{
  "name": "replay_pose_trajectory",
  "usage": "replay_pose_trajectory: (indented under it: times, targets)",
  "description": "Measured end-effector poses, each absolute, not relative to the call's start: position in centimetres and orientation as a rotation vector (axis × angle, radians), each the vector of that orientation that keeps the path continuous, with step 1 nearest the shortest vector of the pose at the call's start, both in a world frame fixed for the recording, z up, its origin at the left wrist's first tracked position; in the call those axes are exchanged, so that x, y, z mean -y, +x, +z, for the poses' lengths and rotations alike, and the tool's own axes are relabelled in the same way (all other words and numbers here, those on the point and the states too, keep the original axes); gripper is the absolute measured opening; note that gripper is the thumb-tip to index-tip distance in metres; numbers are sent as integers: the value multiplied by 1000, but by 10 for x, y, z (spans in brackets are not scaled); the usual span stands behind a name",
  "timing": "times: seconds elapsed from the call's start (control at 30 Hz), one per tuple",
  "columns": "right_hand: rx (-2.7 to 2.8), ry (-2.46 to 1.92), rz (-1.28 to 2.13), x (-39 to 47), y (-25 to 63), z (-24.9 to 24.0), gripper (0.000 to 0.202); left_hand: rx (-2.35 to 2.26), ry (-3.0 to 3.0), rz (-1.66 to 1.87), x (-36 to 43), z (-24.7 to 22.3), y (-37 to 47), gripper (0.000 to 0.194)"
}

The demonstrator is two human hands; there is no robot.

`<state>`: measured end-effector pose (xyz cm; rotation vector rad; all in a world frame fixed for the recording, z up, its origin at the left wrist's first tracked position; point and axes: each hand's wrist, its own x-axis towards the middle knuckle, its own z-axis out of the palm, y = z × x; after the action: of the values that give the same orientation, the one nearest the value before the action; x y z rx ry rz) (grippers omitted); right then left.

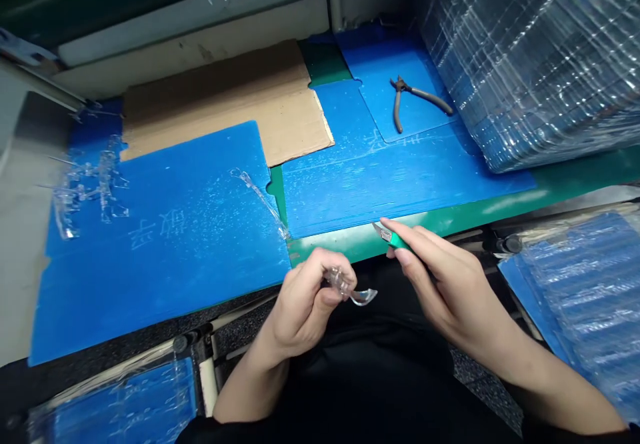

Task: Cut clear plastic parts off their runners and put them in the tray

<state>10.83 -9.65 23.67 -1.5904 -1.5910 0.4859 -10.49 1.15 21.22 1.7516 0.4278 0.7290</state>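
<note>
Closed around a small clear plastic part (364,297), my left hand (305,304) is held just off the table's front edge. The part's curved end sticks out to the right of my thumb; the rest is mostly hidden in my fingers. My right hand (445,277) grips a craft knife (399,241) with a green handle, its blade pointing up and left, apart from the plastic part. A long thin clear plastic piece (263,201) lies on the blue sheet (200,251) beyond my left hand.
Side cutters (400,91) with dark handles lie at the back right. A tall stack of clear trays (545,64) stands at the right. Several clear plastic pieces (103,177) are heaped at the left. Brown cardboard (235,101) lies at the back. Another clear tray (595,311) is at the lower right.
</note>
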Motion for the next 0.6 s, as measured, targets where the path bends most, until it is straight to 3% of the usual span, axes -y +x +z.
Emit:
replay_pose_trajectory:
  times: [0.33,0.6]
  targets:
    - [1831,-1440,282,104,92,230,40,-450,1504,888,2,201,-94,36]
    - [1819,-1356,331,107,93,232,41,-337,1549,881,0,197,-93,37]
